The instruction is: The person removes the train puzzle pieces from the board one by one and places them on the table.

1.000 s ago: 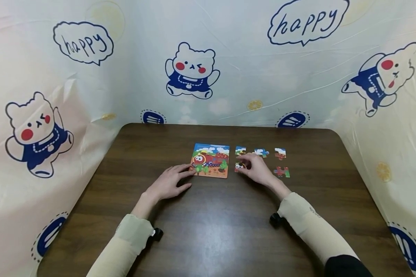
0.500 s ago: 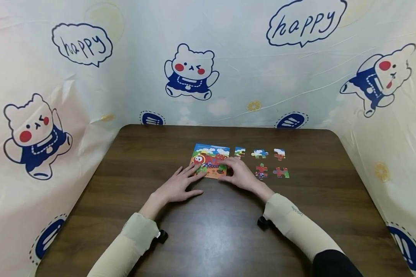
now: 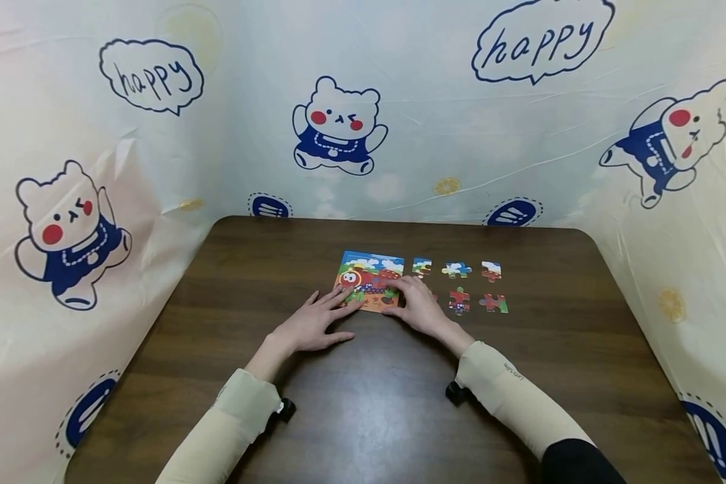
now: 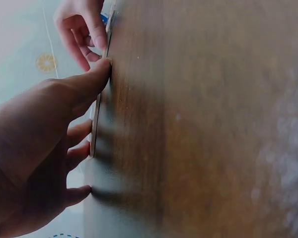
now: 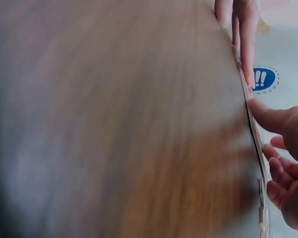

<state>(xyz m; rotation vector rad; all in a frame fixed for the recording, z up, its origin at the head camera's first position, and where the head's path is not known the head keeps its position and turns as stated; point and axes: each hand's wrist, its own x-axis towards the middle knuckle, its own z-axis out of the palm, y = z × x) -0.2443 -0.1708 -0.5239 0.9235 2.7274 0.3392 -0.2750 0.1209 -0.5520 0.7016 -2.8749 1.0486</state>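
A flat, square puzzle board [image 3: 370,263] with a red cartoon train, blue sky and orange ground lies on the brown table. My left hand [image 3: 308,326] comes in from the left with fingers spread and mostly straight, fingertips resting on the board's lower left part. At the board's right side my right hand [image 3: 423,309] holds on with curled fingers, thumb at the near corner. The right wrist view has its thumb [image 5: 265,113] against the thin board edge [image 5: 256,134]. Beside that hand a small piece shows a sliver, mostly hidden.
Several loose jigsaw pieces lie in two rows to the right: a sky piece [image 3: 457,270], a cloud-and-red piece [image 3: 492,271], a red piece [image 3: 460,302] and a red-green one [image 3: 494,304]. The table [image 3: 363,417] ends at a printed cloth backdrop [image 3: 399,148].
My right hand has left the small piece beside the board and moved left onto the board's right side. My left hand has slid right, further over the board. Over the last half second both barely move.
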